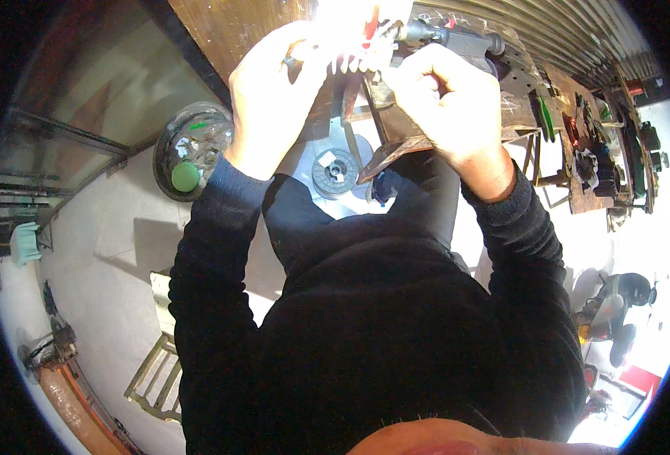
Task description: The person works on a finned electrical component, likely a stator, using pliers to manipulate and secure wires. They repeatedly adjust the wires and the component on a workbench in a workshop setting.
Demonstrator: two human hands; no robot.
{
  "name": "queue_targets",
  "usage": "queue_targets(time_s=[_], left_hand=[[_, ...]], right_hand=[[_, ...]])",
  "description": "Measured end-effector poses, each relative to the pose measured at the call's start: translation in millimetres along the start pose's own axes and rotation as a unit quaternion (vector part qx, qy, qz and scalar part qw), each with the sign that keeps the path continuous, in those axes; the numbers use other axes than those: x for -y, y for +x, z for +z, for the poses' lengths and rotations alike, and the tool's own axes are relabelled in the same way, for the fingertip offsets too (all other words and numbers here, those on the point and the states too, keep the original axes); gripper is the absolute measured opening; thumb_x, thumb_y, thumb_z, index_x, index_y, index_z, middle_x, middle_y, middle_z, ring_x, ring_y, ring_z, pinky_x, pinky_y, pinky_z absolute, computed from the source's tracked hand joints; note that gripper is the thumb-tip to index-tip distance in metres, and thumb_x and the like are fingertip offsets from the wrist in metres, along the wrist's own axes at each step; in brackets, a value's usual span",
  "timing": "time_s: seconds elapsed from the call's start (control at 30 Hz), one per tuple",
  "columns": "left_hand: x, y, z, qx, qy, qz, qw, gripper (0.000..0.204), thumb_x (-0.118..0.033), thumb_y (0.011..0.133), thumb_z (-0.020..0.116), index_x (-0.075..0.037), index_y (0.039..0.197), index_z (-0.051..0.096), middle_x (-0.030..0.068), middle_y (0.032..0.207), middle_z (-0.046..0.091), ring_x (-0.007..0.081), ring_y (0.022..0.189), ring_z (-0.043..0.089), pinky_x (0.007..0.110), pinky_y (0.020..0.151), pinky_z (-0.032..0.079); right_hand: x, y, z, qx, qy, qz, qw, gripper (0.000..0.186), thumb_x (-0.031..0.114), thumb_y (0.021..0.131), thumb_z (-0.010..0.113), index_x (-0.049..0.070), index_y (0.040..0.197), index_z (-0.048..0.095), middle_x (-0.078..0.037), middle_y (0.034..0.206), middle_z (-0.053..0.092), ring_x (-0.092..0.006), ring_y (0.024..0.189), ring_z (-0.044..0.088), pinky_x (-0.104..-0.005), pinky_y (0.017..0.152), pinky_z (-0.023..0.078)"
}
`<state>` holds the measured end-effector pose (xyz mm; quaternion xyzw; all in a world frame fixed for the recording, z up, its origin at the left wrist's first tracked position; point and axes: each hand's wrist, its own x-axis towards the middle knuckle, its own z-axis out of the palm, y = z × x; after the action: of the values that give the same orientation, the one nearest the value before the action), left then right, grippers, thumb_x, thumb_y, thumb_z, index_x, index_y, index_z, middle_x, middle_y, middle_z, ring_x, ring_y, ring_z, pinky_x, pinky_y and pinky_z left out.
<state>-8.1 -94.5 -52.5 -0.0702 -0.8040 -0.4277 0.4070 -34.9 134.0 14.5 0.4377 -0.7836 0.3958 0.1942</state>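
Our right grip point(456, 106) pinched narrowly near a pale pronged piece point(354, 65) at the bench point(221, 26); glare hid what our left grip point(270, 95) held. Seemingly mid fingertip work, we next needed steadiness.

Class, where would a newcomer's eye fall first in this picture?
First, the left hand and right hand, brightly lit near the top, with glare washing out much between them. Next, the dark spool below them, between the legs. At upper left, a round tub holding a bright green object also stands out.
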Motion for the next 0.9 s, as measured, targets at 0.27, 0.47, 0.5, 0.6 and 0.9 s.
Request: queue_targets(time_s=[0.27,0.47,0.5,0.6,0.9], left_hand=[[2,14,10,0.023,0.025,0.07,0.997,0.021,-0.015,0.09,0.074,-0.001,0.107,0.072,0.0133,0.095,0.074,0.0214,0.081,0.071,0.035,0.075,0.057],[7,18,6,0.044,0.08,0.106,0.99,0.019,-0.016,0.091,0.072,-0.002,0.104,0.073,0.0138,0.091,0.073,0.0229,0.078,0.071,0.035,0.074,0.057],[8,18,6,0.042,0.079,0.115,0.989,0.019,-0.016,0.091,0.072,-0.002,0.104,0.073,0.0139,0.091,0.073,0.0231,0.077,0.071,0.035,0.074,0.057],[8,17,9,0.034,0.075,0.142,0.986,0.019,-0.016,0.091,0.072,-0.003,0.104,0.074,0.0142,0.089,0.073,0.0237,0.076,0.07,0.035,0.074,0.057],[21,23,-4,0.053,0.041,0.103,0.992,0.021,-0.019,0.093,0.072,-0.002,0.105,0.074,0.0139,0.093,0.075,0.0218,0.078,0.071,0.034,0.075,0.057]], right_hand=[[-6,1,12,-0.022,-0.033,0.017,0.999,0.011,0.012,0.085,0.076,0.007,0.094,0.073,-0.006,0.075,0.067,-0.0126,0.061,0.061,-0.027,0.06,0.053],[-11,2,20,-0.016,-0.04,0.004,0.999,0.013,0.017,0.092,0.074,0.005,0.092,0.069,-0.002,0.072,0.06,-0.008,0.063,0.052,-0.0244,0.059,0.044],[-11,2,21,-0.018,-0.053,-0.009,0.998,0.014,0.019,0.092,0.075,0.005,0.093,0.07,-0.002,0.073,0.061,-0.0086,0.063,0.053,-0.0248,0.059,0.045],[-14,2,24,-0.011,-0.073,-0.01,0.997,0.018,0.022,0.093,0.075,0.006,0.098,0.072,-0.003,0.075,0.064,-0.0101,0.063,0.055,-0.0256,0.059,0.046],[-17,15,33,0.0,-0.073,-0.082,0.994,0.018,0.023,0.093,0.075,0.006,0.097,0.071,-0.004,0.077,0.064,-0.0107,0.063,0.056,-0.0256,0.059,0.047]])
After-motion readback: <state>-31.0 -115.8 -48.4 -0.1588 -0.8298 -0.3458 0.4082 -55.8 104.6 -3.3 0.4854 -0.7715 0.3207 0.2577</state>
